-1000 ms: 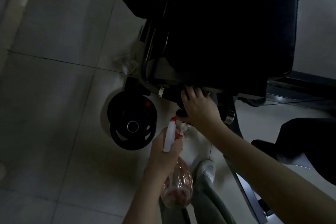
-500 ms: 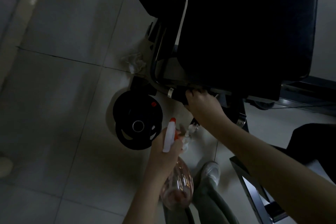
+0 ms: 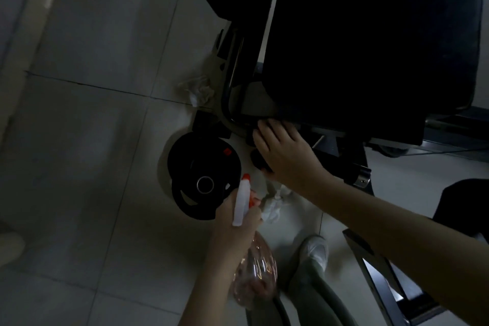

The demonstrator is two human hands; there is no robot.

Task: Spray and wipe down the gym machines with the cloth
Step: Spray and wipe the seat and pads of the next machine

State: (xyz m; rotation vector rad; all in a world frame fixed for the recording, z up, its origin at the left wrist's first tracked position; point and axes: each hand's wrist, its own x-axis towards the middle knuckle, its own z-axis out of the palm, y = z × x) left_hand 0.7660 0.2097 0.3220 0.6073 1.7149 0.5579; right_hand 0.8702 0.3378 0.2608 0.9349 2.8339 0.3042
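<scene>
Mid-wipe, early in the task. Left hand is wrapped round the spray bottle. Right hand lies fairly flat on the machine frame, cloth dangling under the palm, grip unclear. Seat pad probably still to do.

The left hand is gripping a spray bottle at its neck; the white head with its orange nozzle is pointing up and the clear pinkish body is hanging below the wrist. The right hand is lying with fairly straight fingers on a dark lower part of the machine frame, beneath the black pad. A white cloth is hanging from under that palm. Black weight plates are lying stacked on the tiled floor just left of both hands. Crumpled white paper is lying beside the frame.
</scene>
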